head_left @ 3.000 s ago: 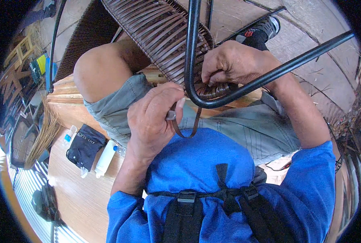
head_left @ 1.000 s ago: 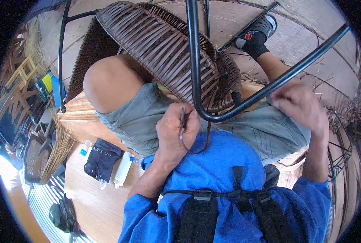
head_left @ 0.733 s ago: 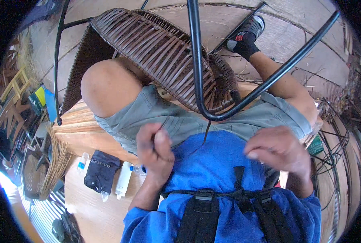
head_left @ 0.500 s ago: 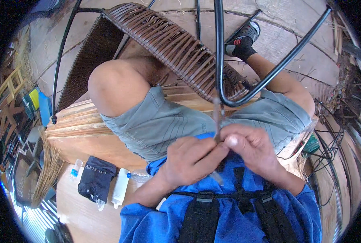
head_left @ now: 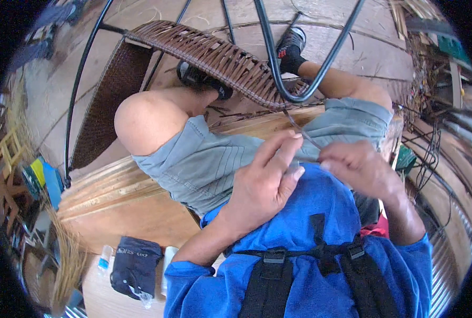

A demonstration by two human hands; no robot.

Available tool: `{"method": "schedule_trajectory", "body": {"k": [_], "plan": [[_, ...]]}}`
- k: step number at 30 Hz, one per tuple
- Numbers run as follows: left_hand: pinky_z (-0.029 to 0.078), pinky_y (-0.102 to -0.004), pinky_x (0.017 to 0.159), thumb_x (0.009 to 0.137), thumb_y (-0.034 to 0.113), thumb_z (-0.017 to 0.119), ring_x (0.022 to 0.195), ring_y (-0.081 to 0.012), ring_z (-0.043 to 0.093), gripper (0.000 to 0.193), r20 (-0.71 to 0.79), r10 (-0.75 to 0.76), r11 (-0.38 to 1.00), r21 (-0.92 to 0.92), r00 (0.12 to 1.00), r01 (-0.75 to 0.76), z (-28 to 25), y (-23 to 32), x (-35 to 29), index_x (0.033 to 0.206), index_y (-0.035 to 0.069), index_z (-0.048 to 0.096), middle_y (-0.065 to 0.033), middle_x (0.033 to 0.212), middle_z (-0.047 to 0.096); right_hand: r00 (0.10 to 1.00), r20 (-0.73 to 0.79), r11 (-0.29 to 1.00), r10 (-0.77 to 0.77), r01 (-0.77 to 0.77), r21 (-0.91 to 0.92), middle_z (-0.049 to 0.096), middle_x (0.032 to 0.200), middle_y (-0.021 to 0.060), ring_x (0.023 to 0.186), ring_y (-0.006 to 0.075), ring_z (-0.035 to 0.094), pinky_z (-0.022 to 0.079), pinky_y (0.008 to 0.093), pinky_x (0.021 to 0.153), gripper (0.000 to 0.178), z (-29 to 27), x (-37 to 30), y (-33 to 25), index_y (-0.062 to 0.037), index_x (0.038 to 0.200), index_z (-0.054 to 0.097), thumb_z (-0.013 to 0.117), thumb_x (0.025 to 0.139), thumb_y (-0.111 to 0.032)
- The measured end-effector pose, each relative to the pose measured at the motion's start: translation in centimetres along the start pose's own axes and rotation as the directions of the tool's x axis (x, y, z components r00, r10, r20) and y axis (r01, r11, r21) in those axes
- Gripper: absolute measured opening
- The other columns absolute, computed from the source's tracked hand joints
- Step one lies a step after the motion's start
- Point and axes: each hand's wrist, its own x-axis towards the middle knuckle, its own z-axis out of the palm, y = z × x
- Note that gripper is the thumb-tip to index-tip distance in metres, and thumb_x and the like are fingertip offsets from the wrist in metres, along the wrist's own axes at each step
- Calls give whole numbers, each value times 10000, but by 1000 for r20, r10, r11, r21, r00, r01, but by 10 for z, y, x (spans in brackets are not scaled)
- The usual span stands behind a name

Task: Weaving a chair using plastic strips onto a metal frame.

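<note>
A woven brown wicker panel [head_left: 215, 58] on a black metal frame [head_left: 274, 69] stands in front of my knees. From its lower end a thin brown weaving strand [head_left: 306, 135] runs towards my hands. My right hand [head_left: 358, 167], slightly blurred, pinches this strand between thumb and fingers. My left hand [head_left: 265, 177] is beside it on the left, thumb and fingers closed around a small greyish piece [head_left: 293, 167] that is too small to name. Both hands are above my lap, in front of my blue shirt.
A wooden plank bench [head_left: 114, 193] is under my legs. To the left lie a dark cloth pouch [head_left: 135, 267], a small clear bottle [head_left: 104, 259] and a bundle of thin straw-like strands [head_left: 69, 265]. Black cables [head_left: 432, 153] tangle at the right.
My hands have moved apart, the right one to the right with the strand, the left one slightly up. The strand now slants to the right. The view has shifted, so the panel appears higher.
</note>
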Motion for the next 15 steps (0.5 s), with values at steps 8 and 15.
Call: {"method": "schedule_trajectory", "body": {"k": [8, 15], "plan": [[511, -365, 677, 865, 179, 608, 778, -305, 654, 179, 146, -198, 978, 92, 969, 186, -17, -10, -12, 955, 29, 645, -155, 862, 653, 923, -274, 945, -271, 201, -258, 603, 771, 161, 756, 346, 605, 480, 435, 673, 97, 49, -5, 11, -48, 862, 603, 622, 812, -128], [500, -313, 657, 893, 104, 492, 717, -200, 654, 192, 244, -322, 946, 47, 915, 321, -26, -17, -16, 1021, 47, 623, -128, 788, 660, 846, -442, 931, -297, 154, -330, 583, 764, 118, 728, 314, 578, 481, 406, 666, 136, 65, -5, 16, -54, 876, 619, 675, 760, -96]]}}
